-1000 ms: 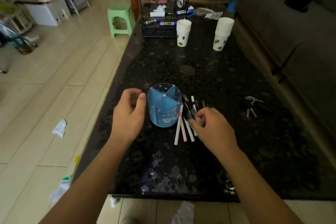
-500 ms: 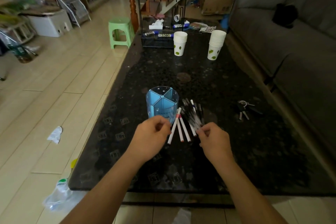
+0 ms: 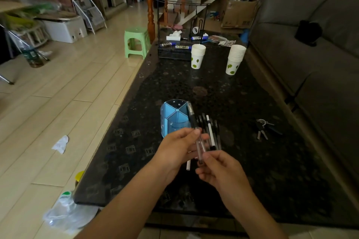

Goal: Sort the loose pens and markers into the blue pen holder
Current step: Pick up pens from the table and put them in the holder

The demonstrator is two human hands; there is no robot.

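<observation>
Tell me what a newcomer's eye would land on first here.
Both hands, the left hand and right hand, share a grip on a clear pen at the centre. Just behind stands the blue pen holder on the dark table, loose pens lying right of it. Farther back stand two stacks of paper cups.

Pen holder (image 3: 174, 117) on table (image 3: 252, 161); loose pens (image 3: 210, 132) just right; keys (image 3: 262, 128) farther right.

Both forearms extended, left hand (image 3: 175, 152) and right hand (image 3: 219, 172) close together — each grip pinched shut.
</observation>
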